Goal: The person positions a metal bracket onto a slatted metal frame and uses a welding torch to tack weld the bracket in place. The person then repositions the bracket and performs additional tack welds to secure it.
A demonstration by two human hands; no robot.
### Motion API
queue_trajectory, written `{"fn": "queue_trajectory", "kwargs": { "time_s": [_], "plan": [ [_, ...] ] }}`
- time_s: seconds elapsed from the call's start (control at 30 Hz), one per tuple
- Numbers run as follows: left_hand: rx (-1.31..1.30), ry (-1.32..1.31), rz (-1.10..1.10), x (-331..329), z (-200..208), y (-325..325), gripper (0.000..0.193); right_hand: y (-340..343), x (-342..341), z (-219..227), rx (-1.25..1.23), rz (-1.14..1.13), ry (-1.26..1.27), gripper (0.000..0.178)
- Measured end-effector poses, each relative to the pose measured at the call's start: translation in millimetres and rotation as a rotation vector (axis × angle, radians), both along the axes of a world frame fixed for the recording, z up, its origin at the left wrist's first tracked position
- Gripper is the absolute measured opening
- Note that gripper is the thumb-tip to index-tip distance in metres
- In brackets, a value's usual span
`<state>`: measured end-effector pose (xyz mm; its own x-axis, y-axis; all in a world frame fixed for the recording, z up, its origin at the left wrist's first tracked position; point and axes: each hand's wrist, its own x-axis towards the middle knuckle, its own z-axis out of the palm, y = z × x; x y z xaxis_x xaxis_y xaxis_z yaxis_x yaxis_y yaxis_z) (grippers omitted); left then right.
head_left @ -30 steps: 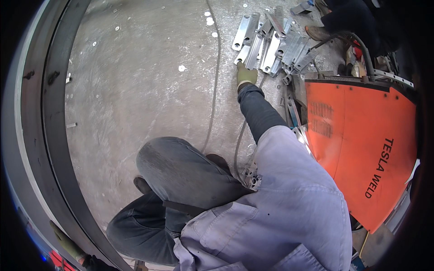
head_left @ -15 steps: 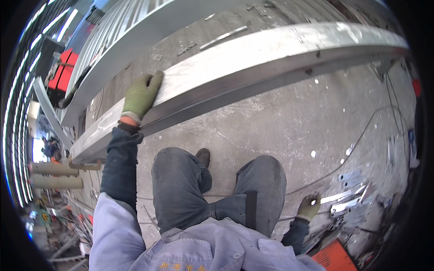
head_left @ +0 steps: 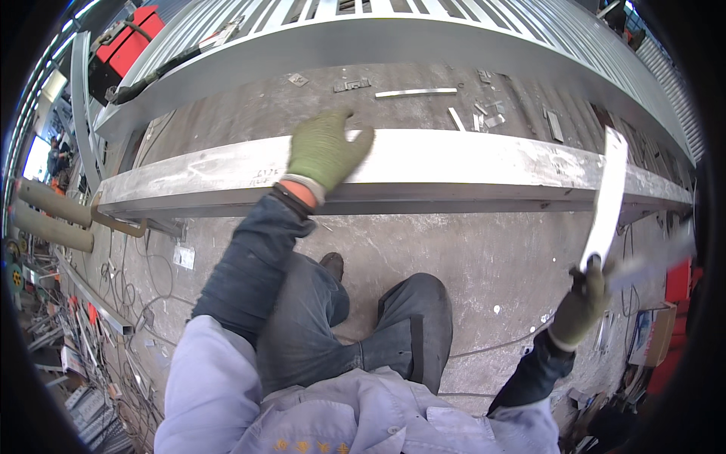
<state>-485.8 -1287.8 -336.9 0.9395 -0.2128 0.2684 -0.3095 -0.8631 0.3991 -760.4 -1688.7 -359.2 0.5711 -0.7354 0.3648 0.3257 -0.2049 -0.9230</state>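
Observation:
A long silvery metal beam [head_left: 469,159] runs from left to right in front of me. My left hand [head_left: 327,151], in a green glove, is over the beam's top face with fingers apart and nothing in it; whether it touches the metal I cannot tell. At the right, my gloved right hand [head_left: 581,304] is closed around the lower end of a flat, shiny metal strip [head_left: 607,200]. The strip stands up from the fist, its far end overlapping the beam in view. Another pale, flat piece [head_left: 654,261] beside that fist is smeared by motion.
Beyond the beam stands a grey slatted metal frame [head_left: 393,41]. Metal offcuts [head_left: 416,93] lie on the floor between them. A red machine [head_left: 128,41] is at the far left, two round tubes [head_left: 53,216] at the left. Cables [head_left: 155,280] trail across the floor.
My right hand has risen from metal pieces on the floor, bringing the strip up near the beam's right end. The view has turned, and my left hand's fingers are more spread.

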Motion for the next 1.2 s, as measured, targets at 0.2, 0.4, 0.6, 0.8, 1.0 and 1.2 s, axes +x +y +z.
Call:
{"fn": "queue_trajectory", "kwargs": {
  "time_s": [0.2,0.4,0.6,0.8,1.0,1.2],
  "plan": [
    [-0.241,-0.668,-0.187,-22,13,-41,0.102,124,158,71,0.085,0.672,0.069,0.024],
    [-0.325,-0.758,-0.023,25,-5,-7,0.059,211,225,114,-0.178,1.092,0.366,0.035],
    [-1.415,-0.304,0.062,48,-11,1,0.026,213,367,142,-0.641,0.65,0.454,0.089],
    [-1.48,-0.107,0.048,45,-17,-6,0.03,250,467,137,-1.114,0.464,0.422,0.069],
    [-1.276,-0.12,0.045,39,-23,-6,0.03,257,530,120,-1.277,0.521,0.295,0.064],
    [-1.049,-0.334,-0.027,43,-23,-9,0.022,258,544,97,-1.287,0.495,0.378,0.069]
  ]
}}
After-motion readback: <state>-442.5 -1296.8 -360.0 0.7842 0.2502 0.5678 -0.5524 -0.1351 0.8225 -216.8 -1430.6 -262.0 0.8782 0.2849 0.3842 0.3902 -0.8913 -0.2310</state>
